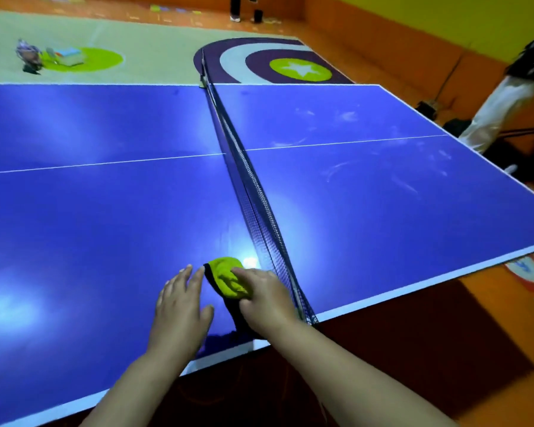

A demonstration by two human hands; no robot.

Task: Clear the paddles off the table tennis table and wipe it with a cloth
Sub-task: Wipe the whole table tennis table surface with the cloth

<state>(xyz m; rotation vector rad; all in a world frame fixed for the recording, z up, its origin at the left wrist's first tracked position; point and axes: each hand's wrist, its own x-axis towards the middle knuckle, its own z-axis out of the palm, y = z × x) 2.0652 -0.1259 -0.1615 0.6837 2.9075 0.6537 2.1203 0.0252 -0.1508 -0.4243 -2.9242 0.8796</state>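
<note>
Seen from the head camera, the right hand (264, 298) holds a bunched yellow-green cloth (227, 277) down on the blue table (105, 226), fingers curled over it. The cloth sticks out ahead of those fingertips. The left hand (179, 306) lies flat just left of the cloth, fingers straight and holding nothing. The net (253, 192) runs just right of the right hand's fingers. No paddles show, so wiping seems to be the step in hand. Next, the cloth likely has to cross the net to the pale smears (336, 174).
</note>
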